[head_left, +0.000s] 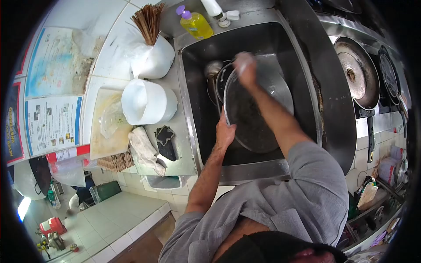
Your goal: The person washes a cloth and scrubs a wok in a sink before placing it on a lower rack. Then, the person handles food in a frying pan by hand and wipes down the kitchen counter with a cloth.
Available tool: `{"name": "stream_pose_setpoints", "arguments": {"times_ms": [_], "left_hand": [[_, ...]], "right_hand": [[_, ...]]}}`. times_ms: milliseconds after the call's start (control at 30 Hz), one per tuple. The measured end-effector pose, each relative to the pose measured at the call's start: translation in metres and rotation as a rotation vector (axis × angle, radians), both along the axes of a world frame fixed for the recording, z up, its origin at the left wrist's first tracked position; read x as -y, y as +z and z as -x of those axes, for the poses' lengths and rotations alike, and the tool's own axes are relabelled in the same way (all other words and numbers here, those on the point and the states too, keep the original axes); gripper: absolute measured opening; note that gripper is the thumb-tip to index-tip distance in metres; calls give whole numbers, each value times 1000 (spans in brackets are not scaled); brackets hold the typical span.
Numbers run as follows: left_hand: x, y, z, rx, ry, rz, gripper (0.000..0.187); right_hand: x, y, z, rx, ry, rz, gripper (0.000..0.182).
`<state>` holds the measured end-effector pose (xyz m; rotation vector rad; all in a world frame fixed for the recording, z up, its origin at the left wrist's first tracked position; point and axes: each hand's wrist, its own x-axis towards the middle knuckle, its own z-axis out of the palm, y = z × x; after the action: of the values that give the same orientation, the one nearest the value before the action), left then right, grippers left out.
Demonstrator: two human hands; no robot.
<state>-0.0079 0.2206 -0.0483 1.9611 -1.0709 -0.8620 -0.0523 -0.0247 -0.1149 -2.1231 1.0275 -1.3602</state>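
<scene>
Left of the left hand point(225, 131), a white bucket point(147, 103) and dark sponge point(165, 141) sit on the counter. That hand grips the rim of a dark pan point(256, 114), tilted in the sink point(193, 65). The right hand point(245, 68), blurred, presses on the pan's far edge; its grip is unclear. Further right, a wok point(357, 72) rests on the stove.

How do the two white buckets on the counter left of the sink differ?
The near bucket lies tipped so its open mouth shows, and looks empty; the far bucket has a bundle of brown sticks standing out of it. The far bucket has a clear plastic bag against its side; the near bucket has none. Both are white plastic and sit on the steel counter beside the sink.
</scene>
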Motion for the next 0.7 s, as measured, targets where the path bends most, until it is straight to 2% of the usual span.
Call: {"name": "stream_pose_setpoints", "arguments": {"times_ms": [33,67,133,167,267,300,333,367,400,467,533,567,633,667,700], "left_hand": [[-2,8,5,-19,-1,9,79],[0,21,9,-59,0,-26,81],[1,20,8,-48,-11,-44,82],[4,18,7,-36,-18,-59,82],[7,11,1,15,-55,31,83],[3,10,-1,56,-70,35,83],[2,13,0,-52,-35,-48,83],[2,20,4,-50,-32,-53,83],[4,27,7,-41,-28,-53,83],[6,28,12,-12,-16,-18,82],[6,34,14,32,-20,-29,81],[7,37,17,64,-19,-31,81],[4,32,10,94,2,-16,80],[8,27,0,33,2,-33,80],[16,24,-10,-27,-4,-45,80]], "right_hand": [[22,-28,3,-119,-169,-369,12],[18,-34,-1,-118,-171,-370,12],[9,-39,-11,-11,-555,-79,19],[-6,-51,-31,358,-372,-224,21],[-104,8,-37,345,-7,-115,30],[-107,14,-30,283,56,-18,34],[-91,12,-19,239,118,28,34],[-61,5,-8,195,183,76,35],[-27,-4,-3,152,37,-92,34],[41,-52,5,-298,-473,-780,35],[48,-30,24,-318,-263,-734,38],[47,-23,23,-320,-267,-726,38],[38,-11,8,-81,-173,-643,35],[26,-2,-1,-249,-124,-274,30],[8,7,-16,-222,-144,-6,24]]}}
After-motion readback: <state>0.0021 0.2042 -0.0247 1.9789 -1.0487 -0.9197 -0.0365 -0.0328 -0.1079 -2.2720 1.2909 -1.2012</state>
